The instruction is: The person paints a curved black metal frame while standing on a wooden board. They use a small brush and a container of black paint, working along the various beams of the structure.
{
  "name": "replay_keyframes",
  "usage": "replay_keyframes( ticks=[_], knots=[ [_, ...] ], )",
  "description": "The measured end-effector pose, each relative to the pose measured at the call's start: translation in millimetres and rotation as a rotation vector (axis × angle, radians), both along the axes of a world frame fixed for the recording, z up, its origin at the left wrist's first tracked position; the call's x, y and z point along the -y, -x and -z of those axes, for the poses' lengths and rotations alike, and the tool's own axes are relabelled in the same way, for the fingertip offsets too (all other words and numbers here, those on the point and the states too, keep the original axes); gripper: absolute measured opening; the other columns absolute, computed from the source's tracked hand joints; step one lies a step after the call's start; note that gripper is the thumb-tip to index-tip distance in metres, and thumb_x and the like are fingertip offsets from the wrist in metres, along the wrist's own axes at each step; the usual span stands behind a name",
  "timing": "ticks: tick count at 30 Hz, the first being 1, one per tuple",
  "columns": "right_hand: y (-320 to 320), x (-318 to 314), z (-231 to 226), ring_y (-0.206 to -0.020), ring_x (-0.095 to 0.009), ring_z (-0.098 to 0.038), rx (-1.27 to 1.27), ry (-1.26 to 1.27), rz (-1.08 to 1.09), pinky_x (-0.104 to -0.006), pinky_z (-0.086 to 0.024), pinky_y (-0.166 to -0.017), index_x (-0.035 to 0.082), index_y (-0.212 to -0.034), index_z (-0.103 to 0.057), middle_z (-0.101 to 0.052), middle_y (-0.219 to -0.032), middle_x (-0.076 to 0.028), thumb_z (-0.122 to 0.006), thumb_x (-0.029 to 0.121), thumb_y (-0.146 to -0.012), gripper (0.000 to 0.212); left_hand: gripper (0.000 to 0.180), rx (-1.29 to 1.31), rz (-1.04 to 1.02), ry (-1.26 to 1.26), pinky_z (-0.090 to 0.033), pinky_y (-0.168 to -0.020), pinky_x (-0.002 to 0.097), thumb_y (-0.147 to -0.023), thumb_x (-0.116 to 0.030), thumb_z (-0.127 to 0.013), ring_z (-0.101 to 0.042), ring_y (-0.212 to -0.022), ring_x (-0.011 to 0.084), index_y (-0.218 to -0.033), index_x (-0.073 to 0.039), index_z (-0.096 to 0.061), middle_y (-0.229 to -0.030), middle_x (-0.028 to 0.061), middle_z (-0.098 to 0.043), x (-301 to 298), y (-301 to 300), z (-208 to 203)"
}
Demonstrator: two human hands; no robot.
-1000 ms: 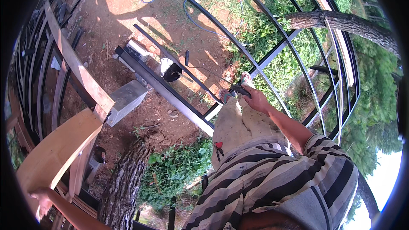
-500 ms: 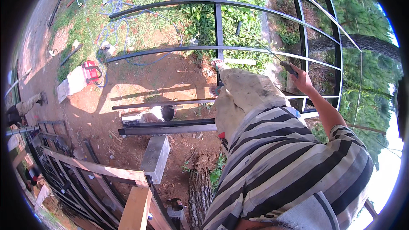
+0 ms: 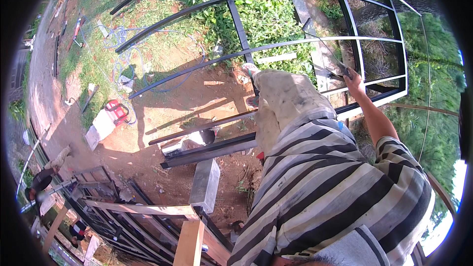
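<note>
My right hand [image 3: 355, 85] is closed around the dark handle of a small paint roller [image 3: 307, 23]. The roller has a long thin rod and a black roller head, which points away from me to the upper left. Below it lies a large frame of black metal bars [image 3: 276, 45], some showing pale sheen along their tops. From this view I cannot tell whether the roller head touches a bar. My left hand is out of view. My sandalled feet [image 3: 252, 70] are close to a dark crossbar.
Dark beams [image 3: 212, 151] rest near a grey concrete block [image 3: 205, 183]. A red and white container [image 3: 116, 112] and blue hose [image 3: 120, 69] lie on the ground. Stacked frames [image 3: 133, 226] fill the lower left, beside a wooden post [image 3: 188, 244]. Another person [image 3: 42, 180] is at far left.
The view has turned, so the frame and ground sit tilted differently. My right hand and the roller have shifted slightly up and right in the picture, grip unchanged.
</note>
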State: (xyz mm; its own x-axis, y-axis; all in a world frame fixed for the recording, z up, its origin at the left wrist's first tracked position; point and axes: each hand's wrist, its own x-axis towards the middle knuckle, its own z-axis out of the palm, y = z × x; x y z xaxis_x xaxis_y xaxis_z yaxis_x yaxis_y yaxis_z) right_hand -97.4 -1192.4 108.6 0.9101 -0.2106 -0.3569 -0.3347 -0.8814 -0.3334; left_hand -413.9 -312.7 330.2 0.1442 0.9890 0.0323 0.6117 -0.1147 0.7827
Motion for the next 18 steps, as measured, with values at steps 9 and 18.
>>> replay_keyframes(
  ticks=[9,18],
  knots=[
    [-38,-46,66,-0.106,-0.041,-0.071,0.001,-0.046,0.206,-0.0450,-0.054,-0.095,0.012,-0.143,-0.062,-0.072,-0.114,-0.026,-0.069,0.032,-0.092,0.056,0.063,-0.206,0.334,0.848,-0.052,-0.094,0.0436,-0.102,-0.044,-0.061,-0.061,-0.121,0.0347,-0.151,-0.009,-0.043,-0.139,0.0173,-0.058,231,-64,139],
    [-50,-103,112,-0.103,-0.033,-0.073,-0.058,-0.240,0.547,-0.0416,-0.053,-0.092,0.009,-0.146,-0.059,-0.074,-0.113,-0.024,-0.068,0.033,-0.090,0.062,0.056,-0.281,0.221,0.821,-0.055,-0.089,0.0406,-0.104,-0.041,-0.060,-0.067,-0.114,0.0316,-0.148,-0.008,-0.048,-0.133,0.0168,-0.066,171,-95,174]
  ],
)
